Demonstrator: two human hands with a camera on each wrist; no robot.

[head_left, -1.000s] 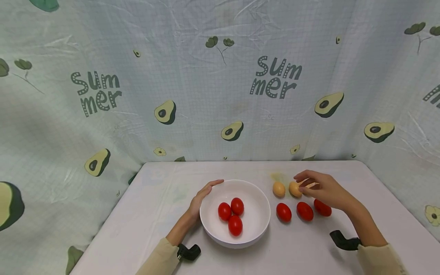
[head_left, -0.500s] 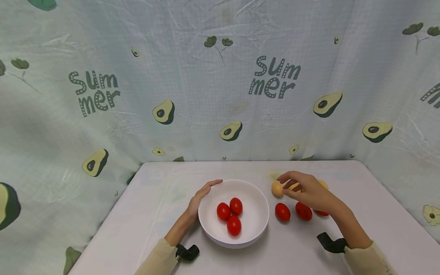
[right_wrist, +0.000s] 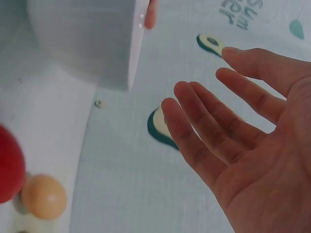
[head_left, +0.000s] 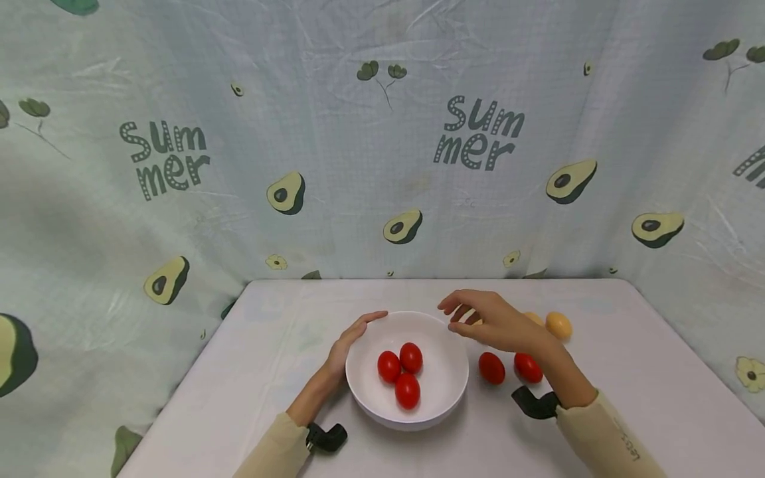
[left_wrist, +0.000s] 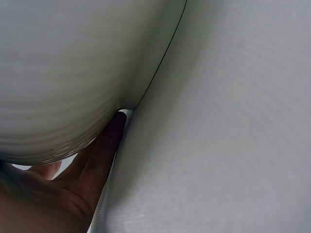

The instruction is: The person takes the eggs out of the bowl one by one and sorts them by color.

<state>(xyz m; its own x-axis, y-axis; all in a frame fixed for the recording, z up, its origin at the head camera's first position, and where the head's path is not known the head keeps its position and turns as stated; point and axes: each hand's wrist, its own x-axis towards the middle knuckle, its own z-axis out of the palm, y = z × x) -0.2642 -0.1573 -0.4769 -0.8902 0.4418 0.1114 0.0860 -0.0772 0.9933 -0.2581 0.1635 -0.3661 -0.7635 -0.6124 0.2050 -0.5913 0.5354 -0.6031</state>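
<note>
We are resting our left hand [head_left: 346,345], fingers straight, against the white bowl [head_left: 445,392] holding 3 red tomatoes [head_left: 402,373]; our right hand [head_left: 493,325] is hovering wide open, holding nothing.

The white bowl [head_left: 442,392] sits mid-counter [head_left: 287,345] with three red tomatoes [head_left: 402,372] bunched in its middle, leaving room inside along its right wall. The left hand [head_left: 346,345] blocks its left rim. The right hand [head_left: 496,325], fingers spread, hangs just off the right rim. Two red tomatoes [head_left: 508,367] and a yellow egg [head_left: 558,324] crowd the counter to the bowl's right; the far and left counter lies free up to the curtain [head_left: 382,166].
</note>
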